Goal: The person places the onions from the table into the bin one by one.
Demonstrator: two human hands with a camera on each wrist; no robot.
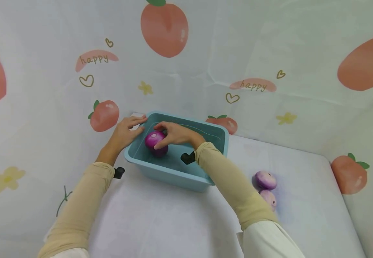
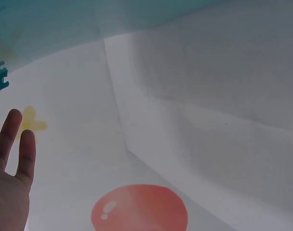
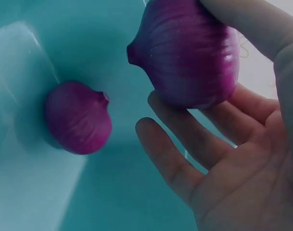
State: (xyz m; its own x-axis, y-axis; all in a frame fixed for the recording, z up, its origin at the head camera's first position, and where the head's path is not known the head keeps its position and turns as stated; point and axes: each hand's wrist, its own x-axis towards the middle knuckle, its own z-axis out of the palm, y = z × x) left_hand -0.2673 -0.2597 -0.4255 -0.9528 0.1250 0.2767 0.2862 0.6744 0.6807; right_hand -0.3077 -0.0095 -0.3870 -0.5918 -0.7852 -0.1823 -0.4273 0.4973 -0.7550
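My right hand (image 1: 179, 134) reaches into a light blue plastic bin (image 1: 173, 182) and grips a purple onion (image 3: 189, 55) between thumb and fingers. In the right wrist view the held onion is above the bin's floor, its pointed tip facing left. A second purple onion (image 3: 79, 118) lies lower inside the bin, partly covered by the held one in the head view. My left hand (image 1: 124, 132) is at the bin's left rim, fingers fairly straight with their tips at the edge. Only part of this hand (image 2: 14, 183) shows in the left wrist view.
Two more onions, one purple and white (image 1: 265, 180) and a paler one (image 1: 268, 199), lie on the white tabletop (image 1: 306, 200) right of the bin. My right forearm partly covers the paler one. A fruit-printed cloth (image 1: 186, 82) hangs behind the bin.
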